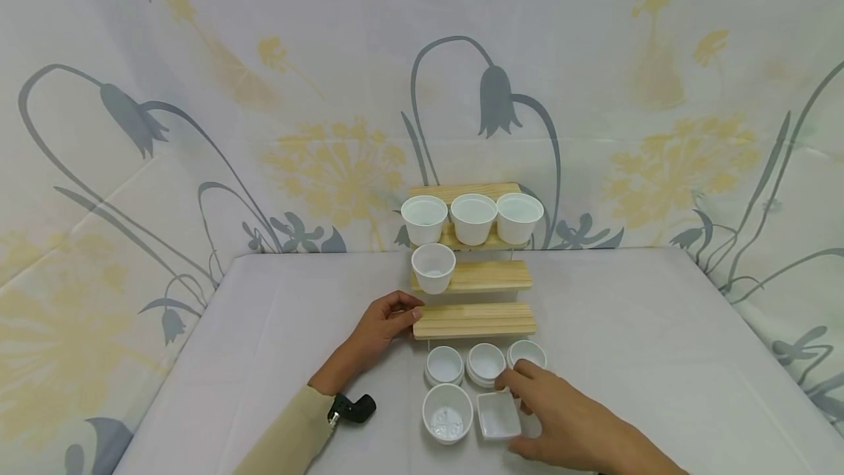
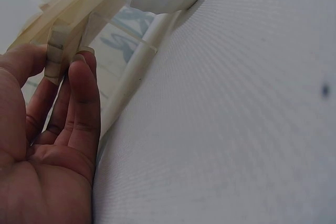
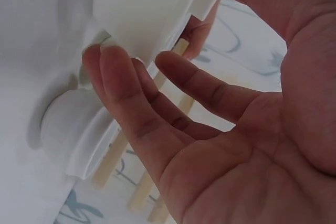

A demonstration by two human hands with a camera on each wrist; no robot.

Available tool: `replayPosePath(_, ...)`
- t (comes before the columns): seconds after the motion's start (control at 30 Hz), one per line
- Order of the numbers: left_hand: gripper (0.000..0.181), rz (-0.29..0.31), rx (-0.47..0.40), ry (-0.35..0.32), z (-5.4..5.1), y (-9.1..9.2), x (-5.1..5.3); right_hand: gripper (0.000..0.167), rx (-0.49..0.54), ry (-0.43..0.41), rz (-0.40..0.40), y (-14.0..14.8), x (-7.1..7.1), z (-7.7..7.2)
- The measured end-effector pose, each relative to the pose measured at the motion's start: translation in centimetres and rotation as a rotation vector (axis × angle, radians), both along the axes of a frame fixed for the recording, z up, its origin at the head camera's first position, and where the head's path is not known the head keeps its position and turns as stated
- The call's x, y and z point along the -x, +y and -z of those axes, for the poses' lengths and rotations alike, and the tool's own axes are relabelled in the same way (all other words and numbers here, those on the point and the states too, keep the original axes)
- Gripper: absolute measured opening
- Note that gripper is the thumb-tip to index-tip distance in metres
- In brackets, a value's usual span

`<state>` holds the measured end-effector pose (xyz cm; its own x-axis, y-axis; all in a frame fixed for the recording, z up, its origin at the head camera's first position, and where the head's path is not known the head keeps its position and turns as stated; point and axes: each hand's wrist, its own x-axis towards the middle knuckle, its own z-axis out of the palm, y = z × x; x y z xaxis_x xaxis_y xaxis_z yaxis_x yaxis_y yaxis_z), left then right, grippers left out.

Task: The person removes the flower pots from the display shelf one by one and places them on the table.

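Observation:
My left hand (image 1: 381, 325) pinches the left end of the lowest step (image 1: 475, 322) of a wooden tiered stand. In the left wrist view, thumb and fingertips meet the end of that wooden board (image 2: 55, 51). My right hand (image 1: 560, 409) hovers around a white square bowl (image 1: 498, 416), thumb near its front right corner and fingers at its far side. Seen from the right wrist, the fingers are loosely bent beside the square bowl (image 3: 142, 14), without a clear grip. Left of it on the table stands a white round cup (image 1: 448, 416).
Behind these, a row of small white round bowls (image 1: 444, 366) stands before the stand. Three white cups (image 1: 473, 220) sit side by side on an upper step, and one cup (image 1: 433, 270) on the step below, at its left. A patterned cloth (image 1: 343, 94) hangs behind the table.

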<state>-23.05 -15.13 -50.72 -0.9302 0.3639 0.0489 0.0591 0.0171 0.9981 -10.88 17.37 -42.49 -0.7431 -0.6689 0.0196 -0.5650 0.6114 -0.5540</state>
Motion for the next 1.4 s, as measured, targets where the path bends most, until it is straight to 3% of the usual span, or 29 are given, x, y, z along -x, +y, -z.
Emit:
replayPosePath(0.33,0.030,0.004,0.000,0.005,-0.1,0.0,0.0,0.046,0.030,0.138,0.003,0.0,0.1,-0.6)
replayPosePath(0.73,0.031,0.001,-0.009,0.001,0.0,0.1,0.0,0.042,0.060,0.235,0.028,-0.8,1.0,-1.7)
replayPosePath(1.03,0.031,-0.002,-0.011,0.003,0.0,0.0,0.0,0.039,0.117,0.207,0.043,-0.8,2.2,-2.8)
replayPosePath(1.4,0.030,-0.001,0.001,0.003,-0.1,0.1,-0.1,0.037,0.157,0.244,0.078,-1.6,3.8,-3.6)
